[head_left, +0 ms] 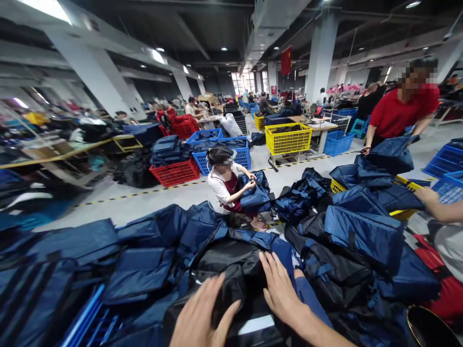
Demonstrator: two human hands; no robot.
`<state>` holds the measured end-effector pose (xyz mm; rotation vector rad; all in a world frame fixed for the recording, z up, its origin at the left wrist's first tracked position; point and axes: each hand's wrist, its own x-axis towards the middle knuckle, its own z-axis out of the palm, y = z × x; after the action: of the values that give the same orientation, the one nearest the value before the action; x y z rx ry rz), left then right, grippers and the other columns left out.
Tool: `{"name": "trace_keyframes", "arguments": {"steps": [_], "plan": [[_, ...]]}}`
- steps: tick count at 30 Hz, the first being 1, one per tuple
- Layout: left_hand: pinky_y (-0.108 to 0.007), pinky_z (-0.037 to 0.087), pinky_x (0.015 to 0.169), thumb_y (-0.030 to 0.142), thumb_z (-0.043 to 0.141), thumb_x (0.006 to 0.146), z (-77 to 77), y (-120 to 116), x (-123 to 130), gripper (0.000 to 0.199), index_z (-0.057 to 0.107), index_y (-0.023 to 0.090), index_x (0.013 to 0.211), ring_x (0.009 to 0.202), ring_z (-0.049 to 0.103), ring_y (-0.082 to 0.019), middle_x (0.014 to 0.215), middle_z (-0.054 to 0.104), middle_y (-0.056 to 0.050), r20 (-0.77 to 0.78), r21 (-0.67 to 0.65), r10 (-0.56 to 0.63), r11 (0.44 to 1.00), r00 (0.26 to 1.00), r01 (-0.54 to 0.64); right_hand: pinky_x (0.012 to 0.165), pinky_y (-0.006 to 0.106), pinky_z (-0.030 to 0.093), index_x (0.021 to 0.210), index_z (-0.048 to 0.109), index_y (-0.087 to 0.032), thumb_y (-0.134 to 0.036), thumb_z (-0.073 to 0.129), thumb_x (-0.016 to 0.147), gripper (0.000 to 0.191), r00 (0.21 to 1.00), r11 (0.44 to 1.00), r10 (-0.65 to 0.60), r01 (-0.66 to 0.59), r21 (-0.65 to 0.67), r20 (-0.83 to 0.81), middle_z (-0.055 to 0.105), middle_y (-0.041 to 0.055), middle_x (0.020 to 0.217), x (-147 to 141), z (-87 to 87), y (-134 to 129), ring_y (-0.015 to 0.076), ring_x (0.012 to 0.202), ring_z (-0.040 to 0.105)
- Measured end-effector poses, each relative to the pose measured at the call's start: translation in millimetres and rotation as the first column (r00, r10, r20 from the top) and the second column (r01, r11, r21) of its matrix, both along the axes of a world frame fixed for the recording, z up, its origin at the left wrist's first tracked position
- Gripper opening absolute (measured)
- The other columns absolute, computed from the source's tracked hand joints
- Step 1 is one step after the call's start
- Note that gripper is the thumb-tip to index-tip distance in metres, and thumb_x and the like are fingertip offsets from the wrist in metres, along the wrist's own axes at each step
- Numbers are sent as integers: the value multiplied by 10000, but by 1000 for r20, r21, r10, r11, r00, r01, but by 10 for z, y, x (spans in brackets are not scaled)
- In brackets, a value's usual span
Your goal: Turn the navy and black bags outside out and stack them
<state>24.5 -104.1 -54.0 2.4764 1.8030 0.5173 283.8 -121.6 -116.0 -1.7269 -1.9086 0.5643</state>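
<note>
A black bag [231,260] with a pale strip across its near side lies in front of me, at the bottom middle of the head view. My left hand [202,311] is over its left side, fingers stretched out and thumb apart, slightly blurred. On the right side of the bag my right hand [280,286] lies with its fingers extended and the thumb spread. Neither hand is closed around anything. Whether the left palm presses on the fabric, I cannot tell. Navy blue bags [141,270] are piled to the left of the black one.
More navy bags [361,236] are heaped at the right, near a yellow crate [401,212]. A blue crate [90,313] stands at lower left. One person [226,183] sits ahead holding a blue bag; another in a red shirt [394,115] handles one. A third person's arm [444,212] reaches in from the right.
</note>
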Motion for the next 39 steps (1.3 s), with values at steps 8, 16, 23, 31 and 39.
{"name": "trace_keyframes", "arguments": {"steps": [8,16,23,31,39], "plan": [[-649,344,1284,540,758,836,-142,350,484,1022,398,210,1734,1627,420,-401,1740,450,-213,-154,-103,79,990,985,-95,1330,597,352,1731,315,-410,-35,720,795,1086,997,997,-69,67,45,27,465,70,1724,253,-238,450,372,1640,350],[-394,598,983,268,603,1019,-204,237,24,576,616,291,1594,1106,776,-269,1263,807,-96,-179,190,-261,937,949,294,967,396,548,1225,691,-242,-133,668,928,317,947,995,96,-102,2,307,717,78,1292,517,220,653,296,1236,621],[-283,581,715,164,552,997,600,221,-94,496,749,281,1437,739,761,-197,920,833,-46,-181,271,-497,804,849,529,707,276,400,1092,749,-242,-152,557,1050,217,799,922,339,-387,-7,497,739,62,1178,862,949,915,213,1092,611],[-338,614,953,354,577,1018,553,534,-59,463,754,263,1437,918,777,-228,990,821,-84,88,-23,-422,905,902,426,725,282,326,983,724,-220,-275,712,1026,71,841,905,403,-425,-18,361,717,52,1056,1203,548,1278,194,983,598],[-400,584,1131,340,472,1065,-437,546,-27,447,822,220,1316,1244,765,-276,1316,821,-68,477,-301,-210,873,853,383,779,268,356,1020,720,-195,-235,642,1062,97,891,926,376,-355,-126,255,720,50,1056,1113,-457,826,197,1037,646]]}}
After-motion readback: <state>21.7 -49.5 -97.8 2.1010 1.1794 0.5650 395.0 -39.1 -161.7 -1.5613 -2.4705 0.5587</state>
